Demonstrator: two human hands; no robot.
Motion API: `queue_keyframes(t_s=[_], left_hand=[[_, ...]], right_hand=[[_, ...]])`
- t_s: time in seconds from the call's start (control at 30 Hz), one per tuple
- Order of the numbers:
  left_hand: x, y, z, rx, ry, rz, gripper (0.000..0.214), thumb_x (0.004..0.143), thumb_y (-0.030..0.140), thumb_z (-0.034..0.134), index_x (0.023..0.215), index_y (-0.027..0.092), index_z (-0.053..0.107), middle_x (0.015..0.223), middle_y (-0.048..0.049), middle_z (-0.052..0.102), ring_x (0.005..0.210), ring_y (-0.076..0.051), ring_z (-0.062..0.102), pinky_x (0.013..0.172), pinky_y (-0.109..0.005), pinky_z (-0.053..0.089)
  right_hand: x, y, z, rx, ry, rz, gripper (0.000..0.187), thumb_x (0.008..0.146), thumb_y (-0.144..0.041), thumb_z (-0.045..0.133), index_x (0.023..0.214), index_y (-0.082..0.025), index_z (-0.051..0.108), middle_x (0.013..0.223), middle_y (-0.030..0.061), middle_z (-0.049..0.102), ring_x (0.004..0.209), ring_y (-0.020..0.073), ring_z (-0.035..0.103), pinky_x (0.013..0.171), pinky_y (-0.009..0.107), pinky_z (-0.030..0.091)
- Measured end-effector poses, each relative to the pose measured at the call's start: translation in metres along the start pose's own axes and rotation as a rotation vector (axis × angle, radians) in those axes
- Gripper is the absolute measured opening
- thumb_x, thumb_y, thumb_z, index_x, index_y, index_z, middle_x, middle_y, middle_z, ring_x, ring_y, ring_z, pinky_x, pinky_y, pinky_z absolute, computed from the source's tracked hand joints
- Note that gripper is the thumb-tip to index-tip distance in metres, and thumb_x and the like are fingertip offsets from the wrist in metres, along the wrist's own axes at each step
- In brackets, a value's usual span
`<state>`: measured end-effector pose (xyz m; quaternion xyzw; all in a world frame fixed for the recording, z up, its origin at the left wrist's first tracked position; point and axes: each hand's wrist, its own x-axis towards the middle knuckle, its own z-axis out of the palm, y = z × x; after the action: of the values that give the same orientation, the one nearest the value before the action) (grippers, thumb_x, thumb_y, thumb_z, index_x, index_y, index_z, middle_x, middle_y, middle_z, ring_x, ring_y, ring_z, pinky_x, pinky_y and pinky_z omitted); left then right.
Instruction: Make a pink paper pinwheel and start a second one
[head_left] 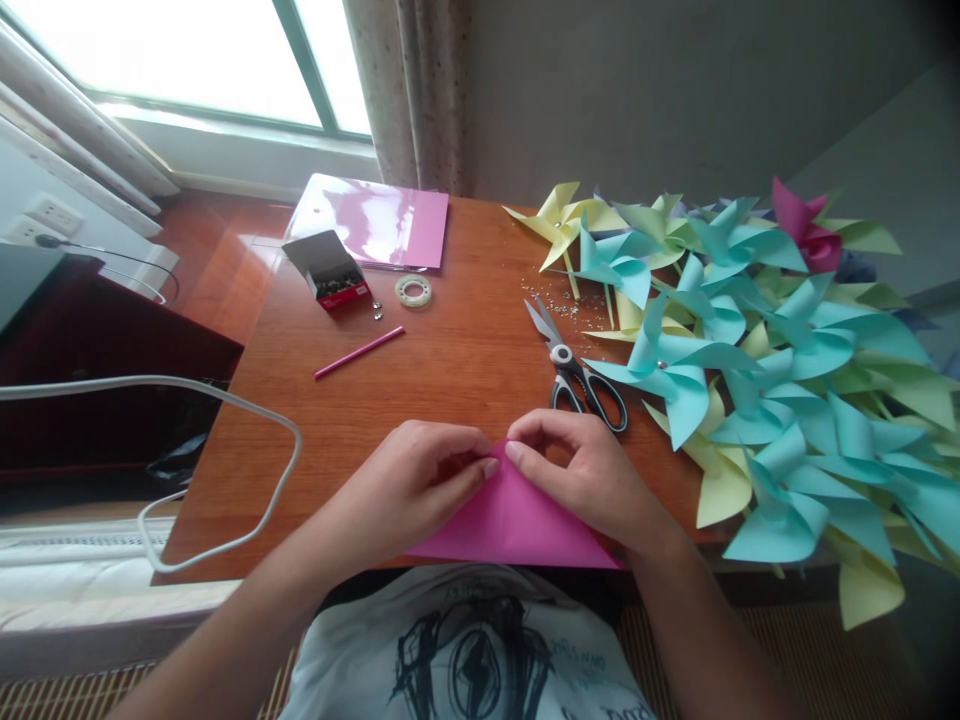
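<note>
A sheet of pink paper (510,530), folded into a triangle, lies at the front edge of the table with its peak pointing away from me. My left hand (431,475) pinches that peak from the left between thumb and fingers. From the other side, my right hand (581,470) grips the same corner, its thumb on top of the paper. The two hands are close together, a small gap between their fingertips. Just beyond my right hand lie scissors (562,358) with black and grey handles, their blades slightly apart.
Several paper pinwheels (667,365) are heaped on the right. Further back are a pink stick (360,352), a tape roll (413,291), a small red box (343,293) of metal pieces and wrapped pink paper (427,230). A white cable (292,450) loops over the left edge.
</note>
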<state>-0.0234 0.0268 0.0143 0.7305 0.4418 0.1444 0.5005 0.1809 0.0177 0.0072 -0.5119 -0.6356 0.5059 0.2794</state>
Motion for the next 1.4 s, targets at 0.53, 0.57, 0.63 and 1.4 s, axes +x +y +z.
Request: queue_keyframes(t_s=[0.53, 0.57, 0.63, 1.4], left_hand=[[-0.0003, 0.0007, -0.0001, 0.013, -0.001, 0.022, 0.022, 0.093, 0.022, 0.052, 0.082, 0.014, 0.070, 0.066, 0.0022, 0.059, 0.061, -0.011, 0.048, 0.058, -0.024, 0.033], [-0.0003, 0.0009, -0.0001, 0.011, 0.000, 0.020, 0.022, 0.093, 0.022, 0.052, 0.081, 0.014, 0.070, 0.066, 0.0022, 0.059, 0.061, -0.011, 0.049, 0.058, -0.024, 0.033], [-0.0005, 0.0012, -0.0002, 0.009, 0.003, 0.016, 0.022, 0.093, 0.022, 0.053, 0.081, 0.014, 0.069, 0.065, 0.0022, 0.058, 0.060, -0.011, 0.048, 0.058, -0.024, 0.033], [-0.0019, 0.0002, -0.0019, 0.055, 0.024, 0.024, 0.021, 0.092, 0.023, 0.054, 0.081, 0.015, 0.071, 0.066, 0.0011, 0.060, 0.060, -0.012, 0.049, 0.058, -0.024, 0.032]], right_hand=[[0.0020, 0.0009, -0.0018, -0.003, -0.057, -0.013, 0.007, 0.088, -0.019, 0.063, 0.082, -0.019, 0.067, 0.077, -0.0002, 0.069, 0.072, 0.0146, 0.062, 0.067, 0.024, 0.047], [0.0019, 0.0008, -0.0018, -0.003, -0.059, -0.011, 0.008, 0.088, -0.019, 0.063, 0.082, -0.019, 0.067, 0.078, -0.0002, 0.069, 0.073, 0.0146, 0.062, 0.067, 0.024, 0.047], [0.0018, 0.0006, -0.0018, -0.008, -0.057, -0.011, 0.008, 0.089, -0.019, 0.062, 0.082, -0.018, 0.067, 0.078, -0.0002, 0.069, 0.073, 0.0144, 0.062, 0.067, 0.024, 0.047], [0.0043, -0.0028, -0.0065, -0.130, -0.069, -0.091, 0.009, 0.089, -0.018, 0.063, 0.084, -0.020, 0.070, 0.081, 0.0008, 0.071, 0.076, 0.0162, 0.063, 0.071, 0.026, 0.050]])
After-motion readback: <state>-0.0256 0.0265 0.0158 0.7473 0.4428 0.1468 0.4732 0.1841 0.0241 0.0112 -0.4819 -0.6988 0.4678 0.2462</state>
